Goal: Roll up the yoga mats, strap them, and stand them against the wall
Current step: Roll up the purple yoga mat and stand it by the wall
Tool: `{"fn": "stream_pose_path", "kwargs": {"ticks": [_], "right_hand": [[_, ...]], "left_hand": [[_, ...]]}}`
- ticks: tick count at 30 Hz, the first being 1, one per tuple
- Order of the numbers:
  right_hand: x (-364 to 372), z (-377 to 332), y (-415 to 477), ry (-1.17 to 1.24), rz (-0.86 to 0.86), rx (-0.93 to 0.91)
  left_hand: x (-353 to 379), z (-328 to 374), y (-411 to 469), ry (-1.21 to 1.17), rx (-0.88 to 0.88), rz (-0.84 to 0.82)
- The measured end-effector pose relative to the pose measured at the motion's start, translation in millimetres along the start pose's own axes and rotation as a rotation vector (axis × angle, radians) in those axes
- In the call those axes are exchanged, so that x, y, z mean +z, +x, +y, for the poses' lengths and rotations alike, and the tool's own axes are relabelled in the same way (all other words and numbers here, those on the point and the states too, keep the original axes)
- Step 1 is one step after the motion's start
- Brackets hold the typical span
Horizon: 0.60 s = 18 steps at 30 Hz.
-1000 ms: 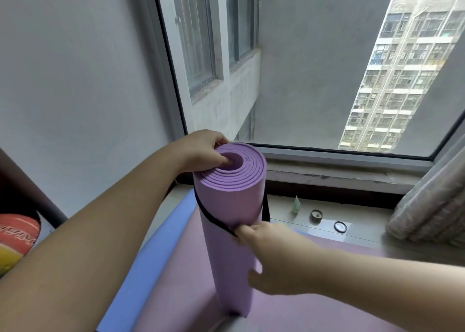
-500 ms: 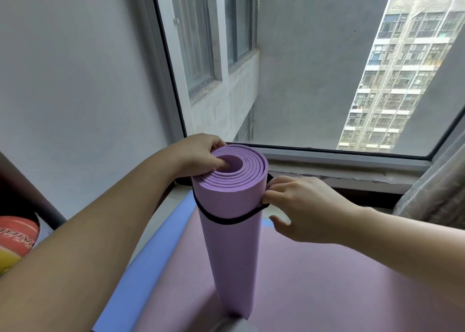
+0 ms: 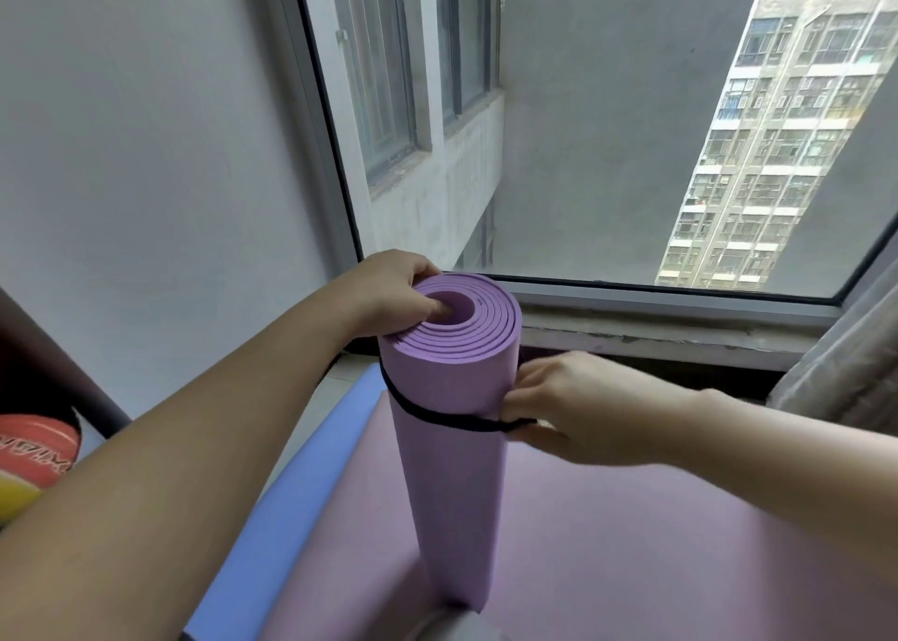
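Note:
A rolled purple yoga mat (image 3: 449,470) stands upright in the middle of the view. My left hand (image 3: 388,293) grips its top edge, with the thumb tucked into the hollow core. A thin black strap (image 3: 432,414) circles the roll a little below the top. My right hand (image 3: 559,409) pinches the strap's end at the right side of the roll. The roll stands on an unrolled purple mat (image 3: 656,543), which lies over a blue mat (image 3: 301,485) showing along its left edge.
A white wall (image 3: 146,179) rises on the left and a large window (image 3: 583,130) with a low sill (image 3: 656,329) stands ahead. A grey curtain (image 3: 845,378) hangs at the right. An orange ball (image 3: 34,451) sits in a dark shelf at the far left.
My right hand has gone from the front of the roll round to its right side, and the strap now lies snug around the mat. The left hand has kept its grip.

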State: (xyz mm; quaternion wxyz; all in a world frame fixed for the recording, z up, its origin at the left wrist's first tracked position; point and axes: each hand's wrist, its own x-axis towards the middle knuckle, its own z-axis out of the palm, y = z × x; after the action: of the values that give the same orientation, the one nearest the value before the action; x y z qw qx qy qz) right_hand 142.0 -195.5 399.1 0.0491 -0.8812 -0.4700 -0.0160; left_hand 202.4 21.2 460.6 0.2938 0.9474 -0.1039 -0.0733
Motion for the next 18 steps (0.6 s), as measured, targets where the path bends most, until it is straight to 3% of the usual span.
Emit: {"fn": "stream_pose_path", "kwargs": {"ticks": [3, 7, 11, 18], "right_hand": [[15, -24, 0, -0.028, 0.073, 0.018], [34, -49, 13, -0.004, 0.070, 0.221], [38, -22, -5, 0.050, 0.266, 0.141], [19, 53, 1, -0.095, 0.107, 0.076]], "left_hand": [[7, 6, 7, 0.008, 0.009, 0.019], [6, 10, 9, 0.012, 0.010, 0.009], [-3, -5, 0, 0.019, 0.018, -0.040], [-3, -13, -4, -0.069, -0.001, -0.149]]}}
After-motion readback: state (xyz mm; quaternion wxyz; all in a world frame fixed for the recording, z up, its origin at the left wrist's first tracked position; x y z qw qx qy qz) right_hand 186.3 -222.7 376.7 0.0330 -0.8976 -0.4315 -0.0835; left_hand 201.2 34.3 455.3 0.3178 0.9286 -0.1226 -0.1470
